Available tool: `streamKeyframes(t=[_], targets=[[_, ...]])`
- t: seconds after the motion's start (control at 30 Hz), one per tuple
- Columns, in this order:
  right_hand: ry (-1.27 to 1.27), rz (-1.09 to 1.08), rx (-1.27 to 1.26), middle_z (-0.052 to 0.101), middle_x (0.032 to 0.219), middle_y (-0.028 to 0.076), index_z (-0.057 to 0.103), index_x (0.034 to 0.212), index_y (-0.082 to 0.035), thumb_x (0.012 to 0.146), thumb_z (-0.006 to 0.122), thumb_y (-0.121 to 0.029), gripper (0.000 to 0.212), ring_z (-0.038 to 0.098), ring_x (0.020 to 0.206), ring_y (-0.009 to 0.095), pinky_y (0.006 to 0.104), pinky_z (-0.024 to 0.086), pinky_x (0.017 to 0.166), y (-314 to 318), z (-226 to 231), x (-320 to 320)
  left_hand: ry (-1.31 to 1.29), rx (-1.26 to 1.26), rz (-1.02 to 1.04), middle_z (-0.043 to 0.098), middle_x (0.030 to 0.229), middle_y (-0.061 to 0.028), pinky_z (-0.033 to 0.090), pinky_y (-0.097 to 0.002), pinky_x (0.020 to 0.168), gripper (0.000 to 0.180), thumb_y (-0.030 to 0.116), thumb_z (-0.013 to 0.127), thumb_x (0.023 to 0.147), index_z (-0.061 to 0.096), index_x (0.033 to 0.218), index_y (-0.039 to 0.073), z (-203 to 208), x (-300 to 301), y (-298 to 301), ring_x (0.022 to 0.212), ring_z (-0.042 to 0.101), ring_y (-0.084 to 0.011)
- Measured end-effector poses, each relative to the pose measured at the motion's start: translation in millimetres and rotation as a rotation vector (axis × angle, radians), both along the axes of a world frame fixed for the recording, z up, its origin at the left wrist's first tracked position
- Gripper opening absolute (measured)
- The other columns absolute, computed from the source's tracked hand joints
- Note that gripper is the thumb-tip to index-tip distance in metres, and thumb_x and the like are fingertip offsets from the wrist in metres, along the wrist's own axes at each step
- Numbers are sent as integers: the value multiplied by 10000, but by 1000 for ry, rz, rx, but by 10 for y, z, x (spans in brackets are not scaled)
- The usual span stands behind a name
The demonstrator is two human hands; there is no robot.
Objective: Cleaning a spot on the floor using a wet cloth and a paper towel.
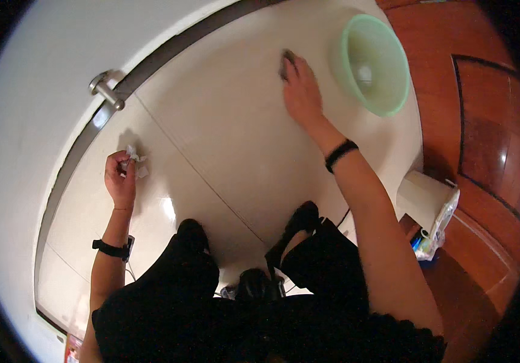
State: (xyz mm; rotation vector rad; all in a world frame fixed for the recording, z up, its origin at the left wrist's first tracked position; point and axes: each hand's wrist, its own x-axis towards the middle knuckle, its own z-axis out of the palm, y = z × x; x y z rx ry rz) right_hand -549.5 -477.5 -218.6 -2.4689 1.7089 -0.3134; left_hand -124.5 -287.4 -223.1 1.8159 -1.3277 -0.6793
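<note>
My left hand (121, 180) is closed around a crumpled white tissue (133, 155), held just over the pale floor tiles near the wall. Out in front, my right hand (302, 91) grips a small dark grey pad (285, 63) against the floor. That pad is blurred and partly covered by my fingers, so its exact kind is unclear. A light green plastic basin (346, 66) stands on the tiles to the right of my right hand. Inside it shows a whitish patch, which may be an object or a reflection.
A metal doorstop (107, 92) juts from the white wall above the dark skirting at the left. Reddish-brown wooden panelling (435, 36) bounds the right side. A white bin (426, 199) with a plastic liner stands near my right forearm. My dark shoes (192, 235) rest on the tiles.
</note>
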Motion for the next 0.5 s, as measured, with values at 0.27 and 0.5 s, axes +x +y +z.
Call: streamKeyframes(t=[0.27,0.5], targets=[[32,-197,171,349,1444,204,391,1367,-13,832,495,-37,545,331,1342,377,426,289,1128,1741,417,-2254,52,20,-271,607,1024,-42,446,-232,605,194,-33,642,780,567,940,49,893,-984,-561,722,528,-108],[-468,-193,754,435,1395,184,461,1314,-53,886,494,-70,430,428,1272,355,436,357,1067,1824,1646,-2202,-48,-36,-600,610,992,-54,478,-242,590,157,-20,630,794,565,919,49,2113,-2060,-944,717,577,-133]])
